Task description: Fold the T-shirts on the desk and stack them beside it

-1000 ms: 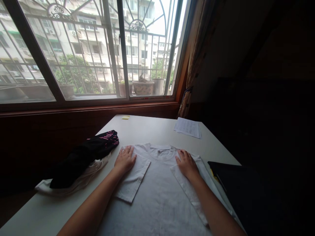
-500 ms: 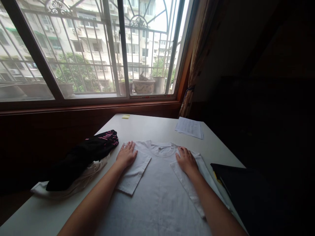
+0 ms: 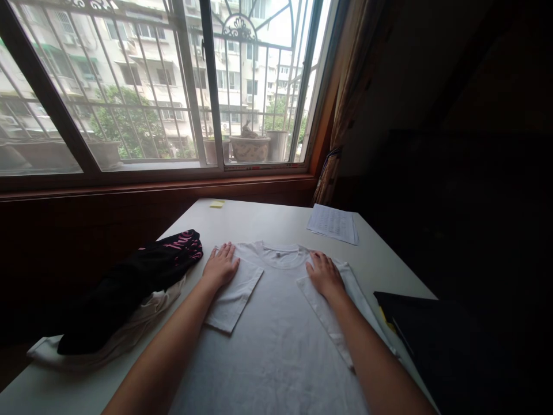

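Note:
A white T-shirt (image 3: 272,328) lies spread on the white table, its collar toward the window and both sleeves folded inward over the body. My left hand (image 3: 221,266) rests flat on its left shoulder, above the folded sleeve, fingers spread. On the right shoulder lies my right hand (image 3: 325,273), palm down with its fingers a little apart. Neither hand grips the cloth. My right forearm covers part of the right sleeve.
Black clothing with pink print (image 3: 142,271) lies over pale cloth (image 3: 151,311) at the left table edge. Papers (image 3: 332,223) and a yellow note (image 3: 216,204) sit at the far side of the table (image 3: 263,216). A dark folder (image 3: 432,328) is at the right.
The camera view has shifted slightly. Both hands and the shirt appear a little higher in the picture, with the hands still flat on the shoulders.

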Demonstrator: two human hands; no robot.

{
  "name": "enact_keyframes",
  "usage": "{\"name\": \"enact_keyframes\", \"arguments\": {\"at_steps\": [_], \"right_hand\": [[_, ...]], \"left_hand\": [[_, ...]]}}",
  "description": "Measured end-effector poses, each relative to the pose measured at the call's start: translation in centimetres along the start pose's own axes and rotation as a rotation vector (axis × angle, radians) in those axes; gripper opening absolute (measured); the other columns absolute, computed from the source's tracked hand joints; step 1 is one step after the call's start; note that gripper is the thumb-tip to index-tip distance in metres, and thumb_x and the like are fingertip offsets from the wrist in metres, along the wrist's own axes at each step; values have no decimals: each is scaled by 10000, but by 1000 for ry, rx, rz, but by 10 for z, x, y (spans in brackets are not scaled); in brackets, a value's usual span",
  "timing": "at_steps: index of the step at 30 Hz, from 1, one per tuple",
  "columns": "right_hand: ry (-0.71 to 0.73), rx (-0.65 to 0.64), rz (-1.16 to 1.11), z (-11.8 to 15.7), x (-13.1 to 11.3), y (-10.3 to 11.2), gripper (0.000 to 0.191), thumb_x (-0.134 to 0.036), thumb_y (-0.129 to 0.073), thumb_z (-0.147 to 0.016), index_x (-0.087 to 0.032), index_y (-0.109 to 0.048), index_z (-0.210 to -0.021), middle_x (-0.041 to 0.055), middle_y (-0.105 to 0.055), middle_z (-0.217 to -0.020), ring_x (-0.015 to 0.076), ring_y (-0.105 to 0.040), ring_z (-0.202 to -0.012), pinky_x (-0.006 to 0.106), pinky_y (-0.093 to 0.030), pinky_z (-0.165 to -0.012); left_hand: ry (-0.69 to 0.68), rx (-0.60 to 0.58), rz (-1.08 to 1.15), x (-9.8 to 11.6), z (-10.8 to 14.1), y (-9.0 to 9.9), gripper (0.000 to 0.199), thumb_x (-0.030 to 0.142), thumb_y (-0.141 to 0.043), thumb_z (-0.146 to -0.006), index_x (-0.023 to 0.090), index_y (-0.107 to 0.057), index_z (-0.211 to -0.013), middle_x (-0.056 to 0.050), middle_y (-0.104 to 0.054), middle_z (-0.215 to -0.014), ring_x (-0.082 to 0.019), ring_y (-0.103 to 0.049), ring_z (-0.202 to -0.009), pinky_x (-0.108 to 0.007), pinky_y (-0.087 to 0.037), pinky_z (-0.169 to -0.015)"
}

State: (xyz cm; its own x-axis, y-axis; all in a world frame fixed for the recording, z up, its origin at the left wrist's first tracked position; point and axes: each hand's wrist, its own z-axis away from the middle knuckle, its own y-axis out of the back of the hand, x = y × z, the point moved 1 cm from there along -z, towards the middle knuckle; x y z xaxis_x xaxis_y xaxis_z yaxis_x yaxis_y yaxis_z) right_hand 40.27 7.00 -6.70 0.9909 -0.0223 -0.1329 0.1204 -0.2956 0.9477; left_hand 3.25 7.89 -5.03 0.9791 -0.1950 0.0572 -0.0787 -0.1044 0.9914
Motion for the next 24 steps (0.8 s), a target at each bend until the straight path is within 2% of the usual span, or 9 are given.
{"name": "enact_keyframes", "arguments": {"at_steps": [4, 6, 10, 14, 20, 24], "right_hand": [[-19, -6, 1, -4, -2, 2, 515, -400, -384, -993, -199, -498, -1454, 103, -483, -1506, 272, -447, -1340, 408, -307, -1153], [5, -16, -3, -5, -3, 4, 539, -394, -362, -997, -194, -461, -1488, 90, -415, -1572, 259, -425, -1373, 396, -280, -1176], [173, -168, -16, -9, -6, 6, 579, -394, -288, -1018, -198, -365, -1557, 43, -284, -1657, 209, -303, -1482, 388, -176, -1233], [167, -281, 1, -14, -5, 7, 628, -476, -230, -1030, -215, -252, -1601, 34, -208, -1678, 192, -172, -1539, 450, -125, -1246], [166, -307, 7, -16, -5, 7, 643, -514, -202, -1031, -230, -216, -1608, 20, -150, -1689, 183, -132, -1548, 465, -114, -1246], [168, -283, -17, -15, -4, 5, 642, -496, -218, -1032, -203, -235, -1603, 34, -185, -1680, 182, -155, -1544, 456, -107, -1247]], "left_hand": [[3, -4, -3, -1, -7, -1, 652, 474, -261, -1027, 119, -320, -1570, -115, -244, -1658, -266, -221, -1535, -483, -131, -1241], [6, -5, -3, -1, -8, -1, 653, 474, -260, -1026, 120, -319, -1571, -115, -247, -1658, -266, -221, -1535, -485, -129, -1241], [6, -4, -1, 0, -7, 1, 649, 468, -265, -1025, 128, -314, -1575, -109, -248, -1658, -266, -211, -1538, -489, -127, -1241], [9, -5, 1, 1, -6, 2, 652, 472, -260, -1025, 131, -309, -1578, -108, -246, -1658, -266, -213, -1538, -491, -129, -1241], [16, -8, 2, 0, -7, 0, 657, 478, -252, -1025, 128, -306, -1578, -105, -232, -1662, -258, -208, -1539, -480, -116, -1243], [16, -13, 0, 0, -7, -1, 661, 485, -244, -1024, 131, -306, -1579, -102, -221, -1665, -255, -202, -1541, -478, -120, -1243]]}}
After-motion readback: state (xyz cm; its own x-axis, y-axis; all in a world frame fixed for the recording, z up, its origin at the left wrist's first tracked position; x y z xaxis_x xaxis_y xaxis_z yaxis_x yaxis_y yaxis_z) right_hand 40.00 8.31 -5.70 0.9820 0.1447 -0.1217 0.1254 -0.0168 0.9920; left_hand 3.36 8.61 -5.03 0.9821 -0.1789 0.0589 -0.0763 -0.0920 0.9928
